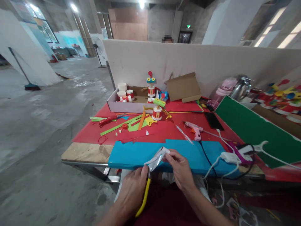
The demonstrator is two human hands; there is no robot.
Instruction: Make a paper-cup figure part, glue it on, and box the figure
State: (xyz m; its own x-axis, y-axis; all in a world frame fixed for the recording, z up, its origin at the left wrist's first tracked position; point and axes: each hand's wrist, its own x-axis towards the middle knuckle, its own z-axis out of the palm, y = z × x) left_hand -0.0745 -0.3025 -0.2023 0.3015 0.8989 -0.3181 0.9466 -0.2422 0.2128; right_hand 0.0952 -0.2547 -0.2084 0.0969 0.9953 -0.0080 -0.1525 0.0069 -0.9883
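Note:
My left hand [135, 185] is closed, its fingers wrapped around a yellow-handled tool [146, 196]. One long curved handle shows beside the palm; the rest of the grip is hidden, and I cannot make out the tool's exact kind. Shiny metal lies against a strip of white paper [156, 157] just above the left fingertips. The paper slants up to the right, its upper end pinched between the thumb and fingers of my right hand [180, 164]. Both hands hover at the front edge of the table, over blue paper [131, 152].
Behind are paper strips [122, 124], a paper-cup figure [157, 113], a box of cups [124, 107] and red-handled scissors [108, 120]. A pink glue gun [195, 130], pen [184, 135], phone [213, 121] and white cables [229, 157] lie right, beside a green board [256, 131].

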